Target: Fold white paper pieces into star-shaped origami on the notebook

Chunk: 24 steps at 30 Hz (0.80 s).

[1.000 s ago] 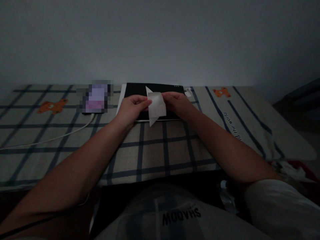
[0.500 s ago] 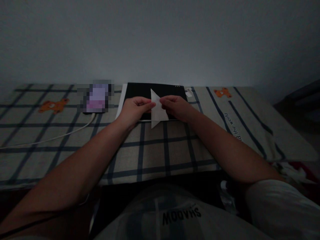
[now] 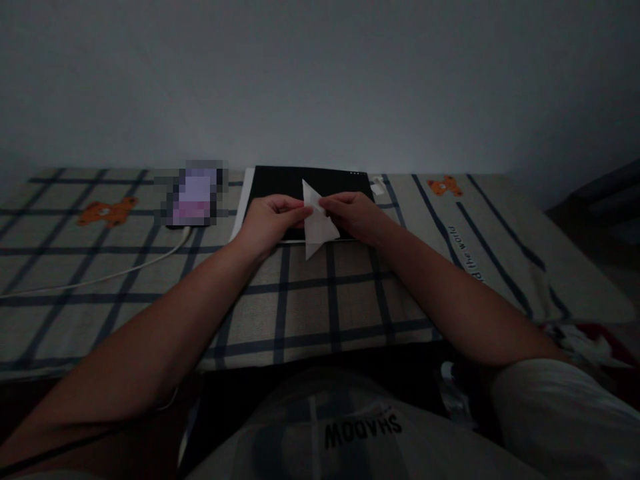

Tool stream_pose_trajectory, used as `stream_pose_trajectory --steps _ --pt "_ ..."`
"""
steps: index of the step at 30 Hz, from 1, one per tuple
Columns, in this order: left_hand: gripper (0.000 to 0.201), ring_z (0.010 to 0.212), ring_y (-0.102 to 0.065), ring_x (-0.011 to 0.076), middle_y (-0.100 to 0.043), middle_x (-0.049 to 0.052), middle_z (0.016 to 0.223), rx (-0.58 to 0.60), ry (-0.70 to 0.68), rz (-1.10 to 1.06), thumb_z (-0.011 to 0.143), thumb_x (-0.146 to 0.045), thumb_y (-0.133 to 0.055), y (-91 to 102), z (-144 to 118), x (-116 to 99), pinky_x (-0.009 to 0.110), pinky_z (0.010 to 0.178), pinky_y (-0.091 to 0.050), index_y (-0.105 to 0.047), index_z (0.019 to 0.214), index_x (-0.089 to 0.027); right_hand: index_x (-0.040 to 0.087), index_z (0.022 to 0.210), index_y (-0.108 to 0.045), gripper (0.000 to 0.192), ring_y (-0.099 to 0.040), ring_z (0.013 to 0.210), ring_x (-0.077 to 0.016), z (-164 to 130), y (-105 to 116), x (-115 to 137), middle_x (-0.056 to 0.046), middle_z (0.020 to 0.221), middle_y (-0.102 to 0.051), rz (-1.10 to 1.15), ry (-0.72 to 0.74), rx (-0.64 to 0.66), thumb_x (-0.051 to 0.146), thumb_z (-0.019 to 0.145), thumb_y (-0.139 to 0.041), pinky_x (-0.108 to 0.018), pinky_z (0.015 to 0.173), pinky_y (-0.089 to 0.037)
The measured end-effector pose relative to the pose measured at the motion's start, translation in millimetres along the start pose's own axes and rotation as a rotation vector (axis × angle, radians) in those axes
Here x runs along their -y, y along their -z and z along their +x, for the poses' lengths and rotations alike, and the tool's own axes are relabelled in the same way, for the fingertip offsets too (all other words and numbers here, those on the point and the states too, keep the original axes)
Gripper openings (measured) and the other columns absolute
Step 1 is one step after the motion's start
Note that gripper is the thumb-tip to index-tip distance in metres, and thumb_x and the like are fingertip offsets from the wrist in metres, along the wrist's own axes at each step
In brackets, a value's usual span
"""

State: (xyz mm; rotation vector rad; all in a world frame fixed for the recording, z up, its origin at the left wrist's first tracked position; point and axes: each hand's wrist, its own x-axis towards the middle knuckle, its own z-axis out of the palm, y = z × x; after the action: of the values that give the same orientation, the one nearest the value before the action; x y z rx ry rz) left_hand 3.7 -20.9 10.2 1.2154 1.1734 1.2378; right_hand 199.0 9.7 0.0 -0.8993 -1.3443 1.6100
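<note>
Between my hands is a small folded piece of white paper (image 3: 318,230), with a sharp point at its top and another at its bottom. My left hand (image 3: 270,220) pinches its left edge between thumb and fingers. On the other side, my right hand (image 3: 354,212) grips the upper right edge with thumb and forefinger. Beneath the paper and both hands lies a black-covered book or folder (image 3: 280,181), with white sheets showing along its left and lower edges. Part of the cover is hidden by my hands.
A phone (image 3: 195,193), its screen blurred, lies to the left with a white cable (image 3: 125,270) plugged in. The checked tablecloth (image 3: 310,307) carries printed orange bears. A white scrap (image 3: 377,185) sits by the folder's right corner. Behind the table stands a grey wall (image 3: 320,87).
The folded paper has shifted very slightly down and right, and its lower part has turned a little. Both hands keep their pinch in nearly the same place.
</note>
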Motion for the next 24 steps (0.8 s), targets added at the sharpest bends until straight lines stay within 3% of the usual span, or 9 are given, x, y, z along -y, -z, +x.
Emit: stream_pose_trajectory --steps 15,24 --pt "0.019 0.080 -0.079 0.0184 -0.083 0.006 0.086 0.014 0.018 -0.018 0.072 -0.023 -0.094 1.5 1.7 -2.3 0.033 0.083 -0.067 -0.081 0.083 -0.016 0.021 0.072 -0.075 0.044 -0.066 0.071 -0.0146 0.6 -0.1 0.3 0.000 0.073 -0.074 -0.020 0.037 -0.045 0.059 0.069 -0.097 -0.028 0.066 -0.054" --pt "0.012 0.069 -0.072 0.0173 -0.077 0.004 0.073 0.086 0.043 0.120 0.072 -0.015 -0.090 5.2 2.7 -8.7 0.031 0.074 -0.063 -0.079 0.072 -0.020 0.023 0.074 -0.079 0.044 -0.068 0.072 -0.0150 1.3 1.9 0.8 0.000 0.077 -0.078 0.027 0.008 -0.058 0.058 0.059 -0.102 -0.028 0.070 -0.057"
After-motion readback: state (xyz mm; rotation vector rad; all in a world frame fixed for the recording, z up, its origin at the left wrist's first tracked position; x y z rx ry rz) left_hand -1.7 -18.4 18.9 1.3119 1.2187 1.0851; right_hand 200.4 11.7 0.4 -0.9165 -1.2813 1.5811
